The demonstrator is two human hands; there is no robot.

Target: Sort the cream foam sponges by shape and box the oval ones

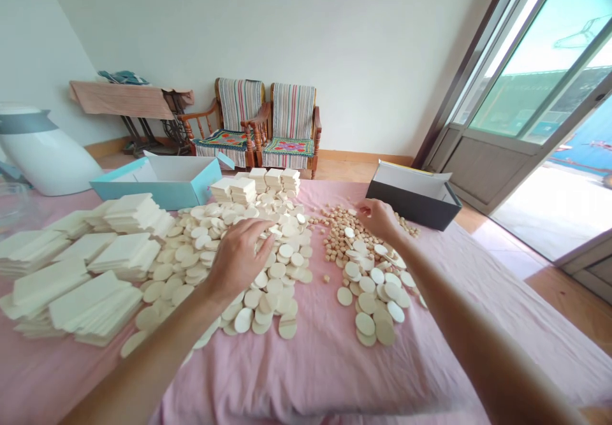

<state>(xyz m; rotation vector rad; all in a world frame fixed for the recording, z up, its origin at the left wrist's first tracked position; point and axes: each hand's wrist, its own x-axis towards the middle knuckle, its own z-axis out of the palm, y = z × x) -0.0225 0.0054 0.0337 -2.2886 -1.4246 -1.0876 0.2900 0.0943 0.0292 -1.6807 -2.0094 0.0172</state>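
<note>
My left hand (pixel 243 253) reaches over a wide heap of pale, thin round wooden discs (pixel 285 251). Its thumb and forefinger are apart, touching or just above the discs; the other fingers are partly hidden. To the right, my right hand (pixel 379 218) hovers at the far side of a pile of small wooden beads or cubes (pixel 337 234). Its fingers are pinched together, and a pale disc lies close to the fingertips; whether they grip it I cannot tell. Nearer to me, a smaller group of round discs (pixel 367 285) spreads out below the small pieces.
Stacks of pale rectangular boards (pixel 98 304) fill the left of the pink cloth (pixel 325 348). Small square stacks (pixel 241 189) stand behind the discs. A turquoise box (pixel 148 192), a black box (pixel 411 202) and a white jug (pixel 45 151) line the far side. Two chairs (pixel 289 113) stand beyond.
</note>
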